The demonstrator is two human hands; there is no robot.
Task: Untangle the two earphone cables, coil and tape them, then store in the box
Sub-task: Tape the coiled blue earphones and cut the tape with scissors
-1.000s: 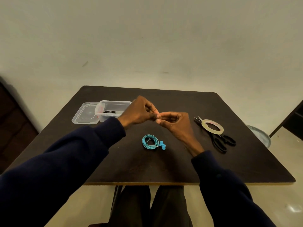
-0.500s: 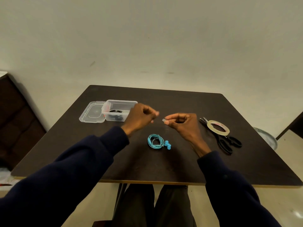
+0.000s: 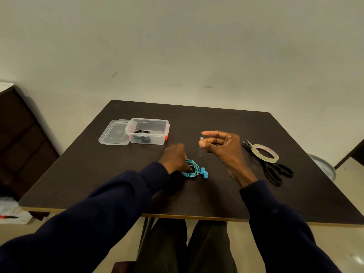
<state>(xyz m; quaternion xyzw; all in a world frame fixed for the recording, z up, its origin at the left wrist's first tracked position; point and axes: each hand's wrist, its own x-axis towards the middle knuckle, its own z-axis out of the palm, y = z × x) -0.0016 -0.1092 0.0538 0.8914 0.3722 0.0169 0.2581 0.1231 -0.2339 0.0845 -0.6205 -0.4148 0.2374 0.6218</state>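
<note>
The blue earphone cable (image 3: 194, 170) lies coiled on the dark table (image 3: 216, 198), its earbuds pointing right. My left hand (image 3: 174, 158) is down on the coil's left side, fingers pinching it. My right hand (image 3: 220, 146) hovers above the table to the right, thumb and fingers pinching a small clear strip of tape (image 3: 201, 141). A clear plastic box (image 3: 147, 131) at the back left holds a coiled black earphone (image 3: 142, 135). Its lid (image 3: 114, 133) lies flat beside it on the left.
A tape roll (image 3: 265, 152) rests on black scissors (image 3: 273, 168) at the table's right. A dark cabinet (image 3: 21, 138) stands at the left, a round metal object (image 3: 323, 166) is beyond the right edge, and the table's front edge is close to my knees.
My hands, which met in the air over the table, came apart. The left hand dropped onto the blue coil; the right stayed up holding the tape piece.
</note>
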